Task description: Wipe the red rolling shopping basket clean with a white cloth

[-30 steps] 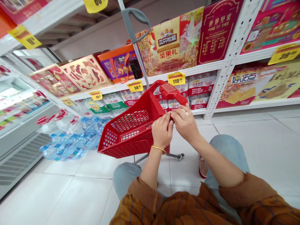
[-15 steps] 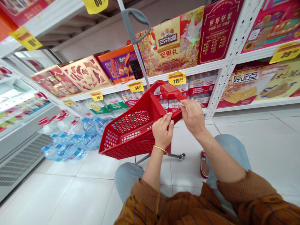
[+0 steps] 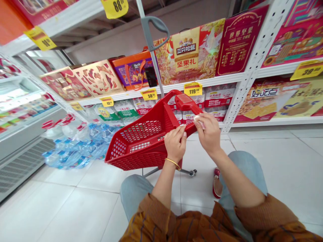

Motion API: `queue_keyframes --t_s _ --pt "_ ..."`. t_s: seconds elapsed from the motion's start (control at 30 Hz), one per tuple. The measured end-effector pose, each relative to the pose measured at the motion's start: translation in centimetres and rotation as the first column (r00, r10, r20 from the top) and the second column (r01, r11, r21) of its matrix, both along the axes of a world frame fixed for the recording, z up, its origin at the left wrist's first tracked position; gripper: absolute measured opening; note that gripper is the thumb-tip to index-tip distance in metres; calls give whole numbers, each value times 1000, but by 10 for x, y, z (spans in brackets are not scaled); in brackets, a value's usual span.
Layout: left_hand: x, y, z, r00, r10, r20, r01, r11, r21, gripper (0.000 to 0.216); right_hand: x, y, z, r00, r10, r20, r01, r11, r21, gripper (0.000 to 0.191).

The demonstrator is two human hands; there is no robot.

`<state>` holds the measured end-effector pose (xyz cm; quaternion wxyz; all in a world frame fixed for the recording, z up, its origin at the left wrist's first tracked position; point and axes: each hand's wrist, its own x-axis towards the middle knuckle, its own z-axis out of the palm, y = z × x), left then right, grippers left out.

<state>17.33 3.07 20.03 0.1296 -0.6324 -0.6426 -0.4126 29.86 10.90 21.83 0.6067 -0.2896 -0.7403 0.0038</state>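
A red plastic shopping basket (image 3: 141, 141) on small wheels stands tilted on the tiled floor in front of me, its grey pull handle (image 3: 153, 37) rising up. My left hand (image 3: 175, 144), with a gold bangle on the wrist, is closed in a pinch at the basket's near rim. My right hand (image 3: 209, 133) is also pinched, just below the basket's red handle block (image 3: 186, 101). A small pale thing shows at my right fingertips; I cannot make out what it is. My two hands are a little apart.
White shelves hold gift boxes (image 3: 188, 50) above and packs of bottled water (image 3: 217, 97) below, with yellow price tags (image 3: 193, 89). Wrapped water bottle packs (image 3: 75, 148) lie on the floor at left beside a freezer (image 3: 20, 148). My knees and a red shoe (image 3: 216, 183) are below.
My hands, close together a second ago, have drawn apart, the right one moving right and up. The view has shifted slightly; the basket stays put.
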Motion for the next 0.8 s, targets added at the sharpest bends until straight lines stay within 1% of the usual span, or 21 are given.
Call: queue_keyframes --t_s 0.07,0.13,0.23,0.3,0.4,0.6,0.8 --pt "0 0 0 1000 -2 7 2 1000 -5 32 -5 -15 -13 1000 2 17 -3 999 34 17" --pt "1 0 0 1000 -7 9 7 1000 -17 32 -10 -24 -27 996 12 89 -17 998 58 25" --pt "2 -2 0 1000 -15 20 16 999 -30 31 -13 -22 -44 990 -6 143 -13 991 131 35" --pt "3 -3 0 999 -18 27 19 999 -28 31 -12 -14 -49 988 -39 150 9 981 192 36" --pt "5 -3 1 999 -16 30 17 1000 -21 32 -8 -2 -46 985 -73 158 35 973 228 32" --pt "9 0 2 1000 -3 24 3 1000 -2 31 -4 -1 -32 981 -58 186 27 986 164 26" --pt "15 3 1 1000 -1 15 1 1000 10 32 2 2 -15 981 -85 175 57 985 160 23"
